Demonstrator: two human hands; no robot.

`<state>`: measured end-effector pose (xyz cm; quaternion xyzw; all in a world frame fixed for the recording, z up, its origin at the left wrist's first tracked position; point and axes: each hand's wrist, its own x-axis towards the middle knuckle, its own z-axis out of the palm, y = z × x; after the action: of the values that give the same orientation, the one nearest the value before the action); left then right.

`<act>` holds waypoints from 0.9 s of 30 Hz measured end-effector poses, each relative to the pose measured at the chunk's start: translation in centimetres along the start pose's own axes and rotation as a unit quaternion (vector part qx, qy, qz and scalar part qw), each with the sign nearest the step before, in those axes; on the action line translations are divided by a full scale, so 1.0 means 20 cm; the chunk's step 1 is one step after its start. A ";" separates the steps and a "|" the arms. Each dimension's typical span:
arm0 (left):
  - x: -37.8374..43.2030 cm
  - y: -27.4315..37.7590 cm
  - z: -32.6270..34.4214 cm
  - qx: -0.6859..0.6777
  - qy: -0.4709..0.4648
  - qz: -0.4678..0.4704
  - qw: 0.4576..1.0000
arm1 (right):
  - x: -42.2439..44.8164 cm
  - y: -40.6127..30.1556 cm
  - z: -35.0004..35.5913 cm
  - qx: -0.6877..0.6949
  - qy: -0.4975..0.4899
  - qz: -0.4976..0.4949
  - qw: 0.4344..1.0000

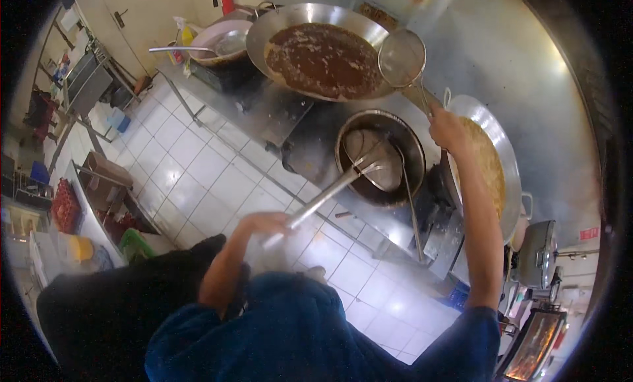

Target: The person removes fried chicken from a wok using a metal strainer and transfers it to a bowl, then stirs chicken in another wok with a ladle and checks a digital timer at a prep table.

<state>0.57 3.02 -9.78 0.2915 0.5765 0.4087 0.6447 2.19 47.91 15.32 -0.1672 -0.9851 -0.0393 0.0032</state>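
Note:
My left hand grips the long metal handle of a skimmer, whose wire-braced round head lies inside a dark metal pot. A thin-handled utensil also leans out of that pot. With my right hand I hold a round fine-mesh strainer by its handle, over the right rim of a large steel wok. Dark brown bubbling liquid fills much of this wok. Close beside my right forearm stands a second large wok with yellowish liquid.
A pinkish basin with a ladle stands left of the large wok. A lidded metal pot stands at the right. A metal rail runs along the stove's front, above white floor tiles. Steam hangs over the stove.

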 end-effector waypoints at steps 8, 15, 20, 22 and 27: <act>0.05 -0.17 -0.15 -0.105 -0.093 0.081 0.987 | 0.79 -0.17 0.18 0.025 -0.247 0.107 0.963; -0.07 -0.07 -0.37 -0.080 -0.076 0.091 0.990 | 0.83 -0.68 -0.03 0.460 -0.420 0.234 0.747; -0.03 -0.05 -0.45 -0.014 -0.073 0.044 0.996 | 0.80 -0.71 0.00 0.412 -0.376 0.040 0.829; -0.06 -0.05 -0.55 0.003 -0.097 -0.045 0.994 | 1.04 -0.92 0.14 0.252 -0.252 -0.181 0.917; -0.01 0.05 -0.54 -0.076 -0.100 -0.014 0.992 | 1.55 -0.97 0.61 0.098 0.060 -0.406 0.907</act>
<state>-10.32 2.37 -10.56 0.2729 0.4803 0.4107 0.7254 -33.37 40.81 2.30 0.2513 -0.9647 0.0495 0.0620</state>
